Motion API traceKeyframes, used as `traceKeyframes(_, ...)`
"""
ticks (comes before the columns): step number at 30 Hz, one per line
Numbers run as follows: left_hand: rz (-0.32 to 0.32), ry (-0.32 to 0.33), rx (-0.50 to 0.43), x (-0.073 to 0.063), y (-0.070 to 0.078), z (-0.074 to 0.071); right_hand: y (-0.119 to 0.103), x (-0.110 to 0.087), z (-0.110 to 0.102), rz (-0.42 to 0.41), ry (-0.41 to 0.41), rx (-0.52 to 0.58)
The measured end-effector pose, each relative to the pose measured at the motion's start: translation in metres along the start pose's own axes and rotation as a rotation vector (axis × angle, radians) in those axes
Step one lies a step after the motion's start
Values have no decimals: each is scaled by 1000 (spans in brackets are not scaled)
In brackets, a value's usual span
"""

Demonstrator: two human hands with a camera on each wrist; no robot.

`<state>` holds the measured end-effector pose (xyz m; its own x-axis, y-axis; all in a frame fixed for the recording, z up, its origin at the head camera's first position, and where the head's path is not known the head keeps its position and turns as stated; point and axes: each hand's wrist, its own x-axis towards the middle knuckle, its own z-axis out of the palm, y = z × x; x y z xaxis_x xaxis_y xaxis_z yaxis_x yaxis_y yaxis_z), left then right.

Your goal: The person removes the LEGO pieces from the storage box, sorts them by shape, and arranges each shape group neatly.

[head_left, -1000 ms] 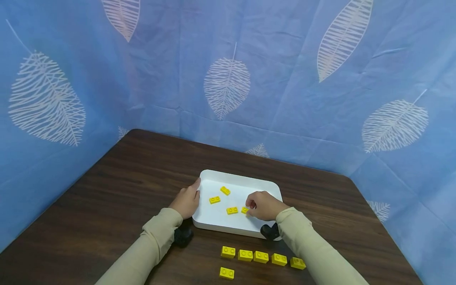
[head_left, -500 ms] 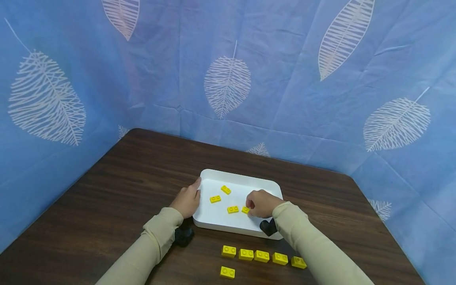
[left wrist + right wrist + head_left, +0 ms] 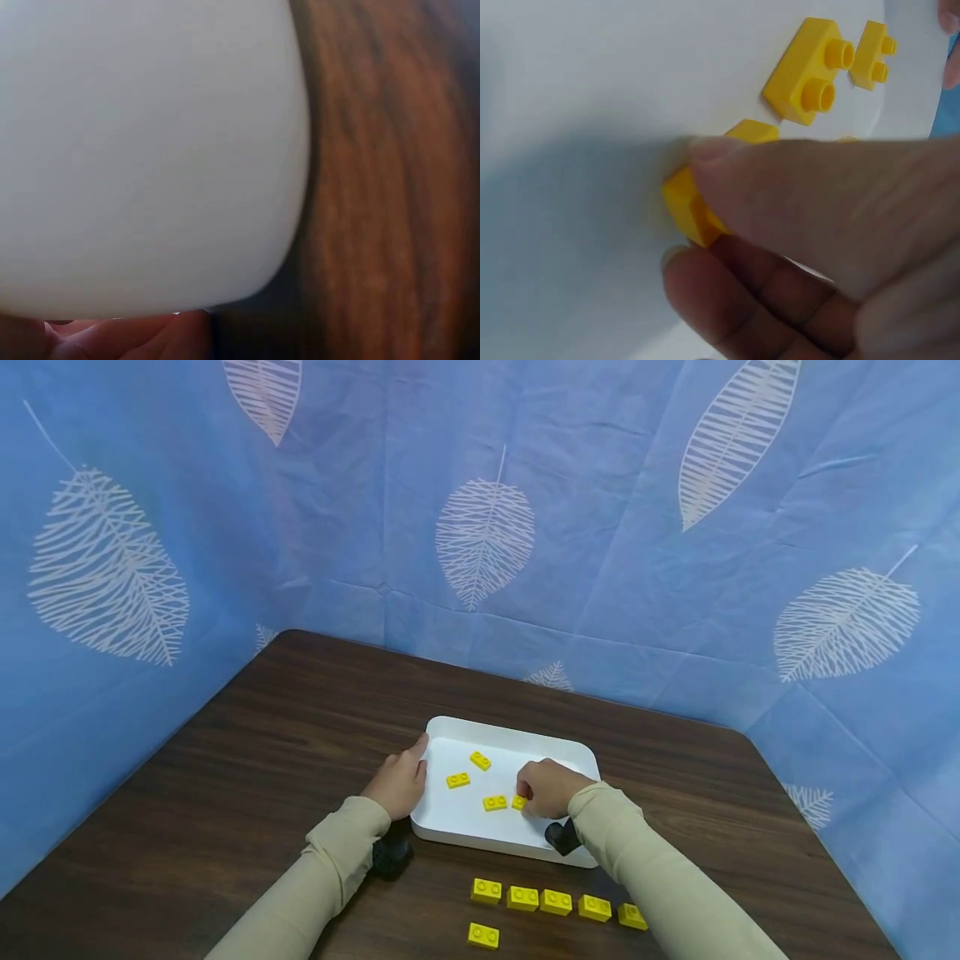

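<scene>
A white tray [image 3: 457, 820] lies on the dark wooden table. My left hand [image 3: 397, 787] holds its left edge, with fingertips at the rim; the left wrist view shows mostly the tray's pale surface [image 3: 150, 157] and part of the fingers [image 3: 127, 341]. Inside the tray, my right hand [image 3: 555, 787] pinches a yellow two-stud toy brick [image 3: 681, 199] between thumb and fingers, which partly cover it. Just left of it lies another yellow brick [image 3: 495, 803]. Two more bricks, one nearer [image 3: 458, 780] and one farther back [image 3: 481, 761], lie in the tray's left half.
In front of the tray stands a row of several yellow bricks [image 3: 522, 898], its right end beside my right sleeve. A single brick [image 3: 483, 936] lies nearer me. Blue leaf-print cloth [image 3: 585, 568] hangs behind the table [image 3: 315, 693].
The view has shifted slightly. My right hand stays at the same brick, its wrist turned a little; the left hand keeps its place on the tray. The bricks have not visibly moved.
</scene>
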<state>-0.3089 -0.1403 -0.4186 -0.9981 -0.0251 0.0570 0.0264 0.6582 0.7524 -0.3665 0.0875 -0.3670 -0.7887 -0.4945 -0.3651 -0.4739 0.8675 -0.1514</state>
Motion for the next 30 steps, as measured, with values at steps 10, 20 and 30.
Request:
traceKeyframes(10,-23,-14,3,1,3,1,4,-20,-8,-89,107,48)
traceKeyframes(20,-16,-20,8,0,5,1,0,-77,-15,-236,258,31)
traceKeyframes(30,-30,-23,11,0,2,-1,-26,-132,16,-393,268,-48)
